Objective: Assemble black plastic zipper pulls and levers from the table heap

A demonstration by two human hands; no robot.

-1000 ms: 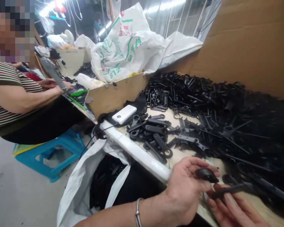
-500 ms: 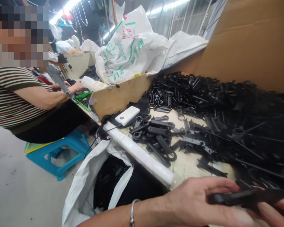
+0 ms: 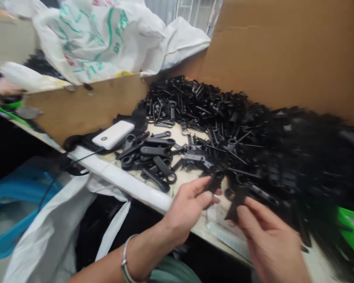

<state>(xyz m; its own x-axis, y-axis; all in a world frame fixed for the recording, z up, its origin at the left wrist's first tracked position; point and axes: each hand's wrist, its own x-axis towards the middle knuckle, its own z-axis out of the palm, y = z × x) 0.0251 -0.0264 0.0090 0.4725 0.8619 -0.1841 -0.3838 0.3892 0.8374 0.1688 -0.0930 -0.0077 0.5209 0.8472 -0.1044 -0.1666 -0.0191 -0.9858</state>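
My left hand (image 3: 188, 206), with a metal bracelet on its wrist, pinches a small black plastic piece (image 3: 214, 181) between thumb and fingers, just above the table's front edge. Beside it, my right hand (image 3: 268, 239) holds a flat black plastic part (image 3: 235, 202) by its lower end. The two parts are close together; motion blur hides whether they touch. Right behind both hands spreads a big heap of black plastic parts (image 3: 253, 129).
A smaller bunch of black handle-like parts (image 3: 153, 157) and a white power bank (image 3: 113, 134) lie left of my hands. Cardboard walls (image 3: 283, 51) stand behind the heap. A white sack (image 3: 47, 232) hangs under the table edge. A green tray (image 3: 352, 228) sits at right.
The view has swung right and down, so the seated person is nearly out of frame. My hands moved up toward the heap, and each now pinches a separate black part.
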